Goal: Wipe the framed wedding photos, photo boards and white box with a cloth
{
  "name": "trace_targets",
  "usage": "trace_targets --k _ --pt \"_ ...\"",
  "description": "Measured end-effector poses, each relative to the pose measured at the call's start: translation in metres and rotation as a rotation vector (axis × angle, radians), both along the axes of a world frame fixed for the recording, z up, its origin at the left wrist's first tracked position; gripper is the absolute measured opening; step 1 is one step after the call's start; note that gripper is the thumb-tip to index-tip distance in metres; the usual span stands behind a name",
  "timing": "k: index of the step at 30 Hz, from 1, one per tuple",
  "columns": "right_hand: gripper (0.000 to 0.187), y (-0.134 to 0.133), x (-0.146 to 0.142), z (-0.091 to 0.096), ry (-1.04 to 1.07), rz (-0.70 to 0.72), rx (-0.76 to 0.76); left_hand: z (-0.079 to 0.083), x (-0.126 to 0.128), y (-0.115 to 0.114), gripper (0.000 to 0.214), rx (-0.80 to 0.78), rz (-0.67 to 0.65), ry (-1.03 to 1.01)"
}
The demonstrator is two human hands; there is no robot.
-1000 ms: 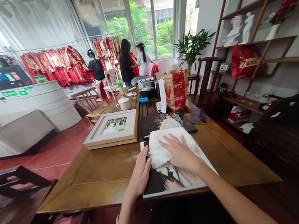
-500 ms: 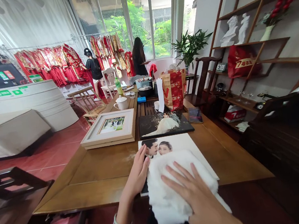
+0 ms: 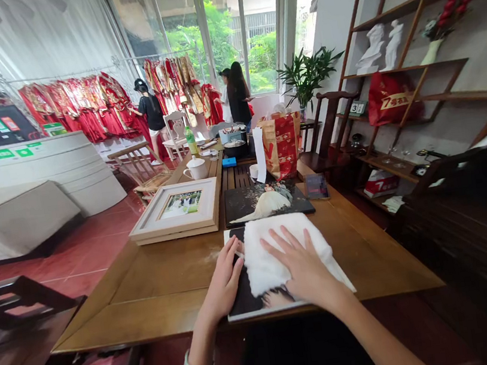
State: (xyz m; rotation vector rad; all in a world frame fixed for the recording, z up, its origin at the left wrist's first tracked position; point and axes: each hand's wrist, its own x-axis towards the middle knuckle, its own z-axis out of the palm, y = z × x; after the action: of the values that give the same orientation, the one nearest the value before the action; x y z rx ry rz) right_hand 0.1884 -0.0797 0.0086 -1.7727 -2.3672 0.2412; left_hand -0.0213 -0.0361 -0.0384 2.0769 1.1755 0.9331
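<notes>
A photo panel [image 3: 242, 303] of a couple lies flat at the near edge of the wooden table, much of it covered by a folded white towel [image 3: 259, 265]. My right hand [image 3: 300, 265] rests flat on the towel with its fingers spread. On the panel's left side lies my left hand [image 3: 225, 279], its fingers stretched out and holding nothing. Just beyond the panel is a dark photo panel [image 3: 268, 202] showing a figure in a white gown. A light wooden picture frame [image 3: 175, 210] sits to the left of it.
The wooden table [image 3: 157, 279] also bears a white lidded mug [image 3: 196, 168], a red and tan paper bag [image 3: 282, 147], a blue box [image 3: 228, 162] and a green bottle [image 3: 191, 140]. Chairs stand on both sides. People are near the clothes racks at the back.
My right hand has slid the towel away from me, up over the panel, uncovering its near edge. My left hand stays at the left side. Another person now shows by the window.
</notes>
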Motion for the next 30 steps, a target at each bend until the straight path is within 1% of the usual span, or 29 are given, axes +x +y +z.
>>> trace_targets --k 2,4,6,7,8,10,13,16,18,20,22,24,28,30 --pt "0.106 -0.034 -0.001 -0.003 -0.008 0.044 -0.003 -0.002 0.001 0.0 0.047 0.008 0.006 -0.003" --pt "0.11 -0.061 0.001 -0.004 -0.007 0.091 -0.03 -0.003 0.001 0.001 0.046 0.025 0.0 -0.012" --pt "0.109 -0.073 0.006 -0.003 0.0 0.122 -0.052 -0.005 0.0 0.002 0.046 0.042 -0.013 -0.019" --pt "0.107 -0.072 0.01 -0.002 0.004 0.126 -0.057 -0.005 -0.001 0.003 0.046 0.048 -0.019 -0.02" --pt "0.106 -0.067 0.014 -0.002 0.004 0.123 -0.059 -0.006 -0.001 0.003 0.047 0.052 -0.026 -0.02" --pt "0.102 -0.046 0.022 0.0 0.0 0.104 -0.063 -0.006 -0.002 0.004 0.047 0.055 -0.036 -0.016" --pt "0.094 0.001 0.036 0.003 -0.012 0.063 -0.092 -0.004 -0.003 0.004 0.047 0.048 -0.046 -0.012" --pt "0.087 0.046 0.048 0.006 -0.022 0.019 -0.086 -0.003 -0.003 0.003 0.047 0.044 -0.053 -0.014" --pt "0.084 0.064 0.052 0.007 -0.03 -0.015 -0.069 -0.003 -0.003 0.003 0.048 0.046 -0.055 -0.013" --pt "0.083 0.068 0.052 0.006 -0.034 -0.037 -0.055 -0.004 -0.002 0.004 0.048 0.05 -0.047 -0.012" --pt "0.085 0.059 0.05 0.003 -0.04 -0.053 -0.042 -0.005 -0.002 0.004 0.047 0.059 -0.036 -0.014" --pt "0.089 0.037 0.047 -0.001 -0.052 -0.064 -0.024 -0.007 -0.002 0.005 0.047 0.072 -0.032 -0.016" --pt "0.102 -0.03 0.041 -0.007 -0.082 -0.049 0.019 -0.007 -0.001 0.005 0.046 0.074 -0.025 -0.011" --pt "0.108 -0.062 0.038 -0.007 -0.088 -0.026 0.011 -0.007 -0.001 0.005 0.046 0.07 -0.019 -0.008"
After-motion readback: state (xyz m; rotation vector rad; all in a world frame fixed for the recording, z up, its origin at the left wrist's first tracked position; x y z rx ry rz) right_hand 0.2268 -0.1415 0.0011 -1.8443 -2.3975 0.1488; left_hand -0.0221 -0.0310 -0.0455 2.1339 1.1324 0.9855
